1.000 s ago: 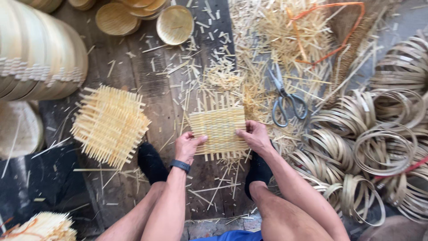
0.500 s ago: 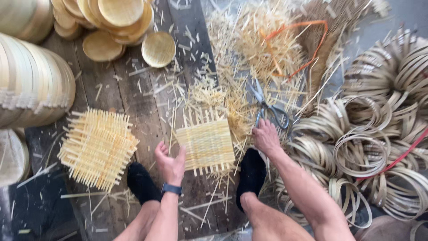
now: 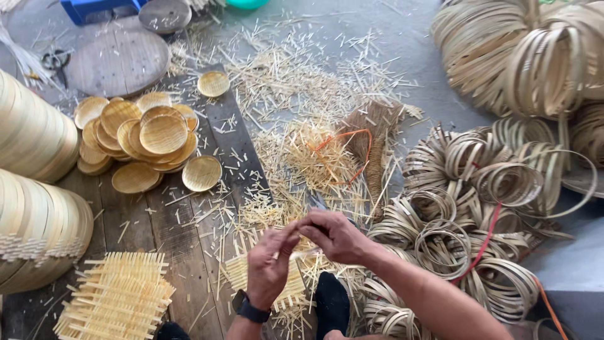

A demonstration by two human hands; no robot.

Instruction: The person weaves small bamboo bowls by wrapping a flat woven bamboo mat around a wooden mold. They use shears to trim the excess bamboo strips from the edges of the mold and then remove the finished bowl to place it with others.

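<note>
Pinching a thin pale bamboo sliver (image 3: 301,253) between them, the left hand (image 3: 269,266) and the right hand (image 3: 335,235) meet in the head view just above the small square woven bamboo mat (image 3: 286,286), which lies on the dark wooden planks (image 3: 170,233) beside a black-socked foot (image 3: 331,302). Both hands look closed on the sliver, though the fingertips overlap and I cannot tell exactly how each grips it. A strip this slender could snap or splinter if the hands bend it too sharply, and a sharp edge could cut a finger. The mat under the hands is only partly visible; its loose protruding ends could slide out of the weave if it is nudged by a wrist or the foot. Loose bamboo offcuts (image 3: 302,82) litter the grey floor all around, so a dropped sliver would be hard to find again. To the right, the tangled coiled bamboo hoops (image 3: 478,189) with a red cord (image 3: 487,230) running through them lie near the right forearm and could snag it. Further left, a larger finished woven mat (image 3: 116,299) and the stack of round woven bamboo discs (image 3: 148,135) sit well apart from the hands.
</note>
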